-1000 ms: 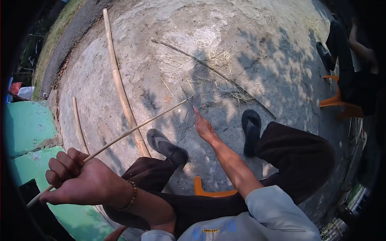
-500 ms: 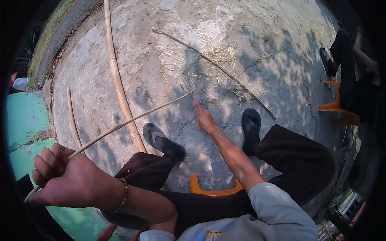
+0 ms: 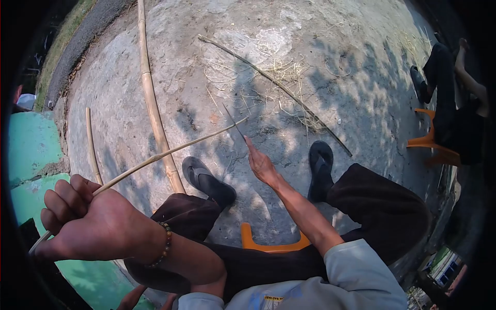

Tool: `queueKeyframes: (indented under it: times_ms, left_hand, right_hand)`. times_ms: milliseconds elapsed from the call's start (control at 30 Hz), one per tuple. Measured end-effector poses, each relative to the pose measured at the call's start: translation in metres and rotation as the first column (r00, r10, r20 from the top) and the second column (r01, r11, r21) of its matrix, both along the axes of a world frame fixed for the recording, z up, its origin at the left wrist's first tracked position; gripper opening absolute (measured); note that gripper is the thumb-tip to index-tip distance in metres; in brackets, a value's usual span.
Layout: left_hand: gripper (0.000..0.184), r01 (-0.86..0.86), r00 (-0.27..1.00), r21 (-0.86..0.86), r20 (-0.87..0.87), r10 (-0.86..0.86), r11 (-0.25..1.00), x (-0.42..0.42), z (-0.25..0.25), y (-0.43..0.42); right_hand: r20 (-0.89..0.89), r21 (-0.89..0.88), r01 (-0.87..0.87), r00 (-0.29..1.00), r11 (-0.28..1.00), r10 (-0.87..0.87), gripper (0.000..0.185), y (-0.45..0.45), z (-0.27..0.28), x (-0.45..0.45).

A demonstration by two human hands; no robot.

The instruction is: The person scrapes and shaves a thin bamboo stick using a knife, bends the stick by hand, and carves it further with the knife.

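My left hand [image 3: 88,219], with a beaded bracelet at its wrist, is closed around a thin bamboo stick [image 3: 139,166]. The stick slants up and to the right, and its far end reaches the middle of the view. In my right hand [image 3: 262,166] is a knife [image 3: 229,111] with a narrow blade; its handle is hidden in my closed fingers. The blade crosses the stick near the far end. Whether it touches the stick, I cannot tell.
A long bamboo pole [image 3: 150,98] and a shorter piece [image 3: 91,144] lie on the left. Beyond my feet, a dark stick [image 3: 279,83] rests by pale shavings [image 3: 289,72]. Another person [image 3: 439,77] sits at right on an orange stool [image 3: 431,138]. Green slabs [image 3: 33,144] border the left.
My right hand has drawn back slightly toward me, and the knife blade has turned so that more of it shows across the stick. My left hand keeps its hold.
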State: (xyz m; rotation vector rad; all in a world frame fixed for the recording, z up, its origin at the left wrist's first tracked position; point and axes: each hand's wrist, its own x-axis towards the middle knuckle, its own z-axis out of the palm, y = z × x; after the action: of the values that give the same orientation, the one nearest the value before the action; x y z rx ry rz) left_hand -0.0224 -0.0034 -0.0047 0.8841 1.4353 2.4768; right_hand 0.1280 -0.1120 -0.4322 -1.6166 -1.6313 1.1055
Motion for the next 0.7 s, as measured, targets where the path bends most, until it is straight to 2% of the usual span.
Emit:
queueKeyframes:
  times_ms: [33,100,267,333,400,433,467,533,567,633,667,700]
  left_hand:
    - [0.064,0.004,1.000,0.013,0.000,-0.004,1.000,0.001,-0.001,0.001]
    - [0.065,0.003,0.999,0.059,-0.050,-0.001,0.998,0.004,-0.006,0.005]
    - [0.066,-0.037,0.999,0.056,-0.015,0.038,0.998,-0.007,-0.006,0.007]
    - [0.066,-0.053,0.998,0.048,-0.012,0.053,0.997,-0.017,-0.002,0.002]
    - [0.066,-0.067,0.990,0.018,0.125,0.064,0.998,-0.021,0.004,-0.001]
    - [0.065,-0.130,0.982,-0.041,0.131,0.134,0.991,-0.015,0.001,0.000]
    - [0.065,-0.128,0.981,-0.042,0.141,0.133,0.991,-0.012,0.002,0.001]
    - [0.065,-0.075,0.991,-0.027,0.106,0.078,0.997,-0.007,0.003,-0.001]
    - [0.065,-0.081,0.994,-0.033,0.067,0.083,0.996,-0.002,0.001,-0.002]
    - [0.065,-0.057,0.998,-0.015,0.021,0.057,0.998,0.000,-0.002,-0.005]
    - [0.064,-0.030,0.999,-0.002,-0.025,0.030,1.000,0.002,-0.003,-0.006]
    - [0.064,-0.030,0.999,-0.001,-0.024,0.030,1.000,0.006,-0.001,-0.007]
  right_hand:
    - [0.056,-0.168,0.006,0.998,0.986,0.003,0.072,0.007,-0.005,0.001]
    - [0.080,-0.165,-0.005,0.997,0.986,0.018,0.071,0.023,-0.013,0.004]
    - [0.194,-0.160,-0.076,0.975,0.984,0.107,0.070,0.031,-0.038,0.017]
    - [0.309,-0.241,0.081,0.951,0.967,-0.003,0.069,0.024,-0.057,0.019]
    - [0.293,-0.272,0.107,0.956,0.956,-0.024,0.069,0.020,-0.055,0.033]
    - [0.282,-0.317,0.136,0.958,0.939,-0.043,0.070,0.019,-0.050,0.038]
    - [0.292,-0.316,0.140,0.955,0.938,-0.044,0.070,0.020,-0.047,0.044]
    - [0.191,-0.203,0.149,0.975,0.968,-0.110,0.063,0.014,-0.025,0.047]
    - [0.195,-0.203,0.151,0.974,0.967,-0.111,0.063,0.014,-0.005,0.046]
    - [-0.078,-0.058,0.284,0.954,0.957,-0.288,0.060,0.020,0.031,0.035]
    - [-0.079,-0.057,0.283,0.955,0.957,-0.287,0.060,0.022,0.040,0.025]
    - [-0.115,0.097,0.239,0.967,0.966,-0.228,0.060,0.022,0.045,0.013]
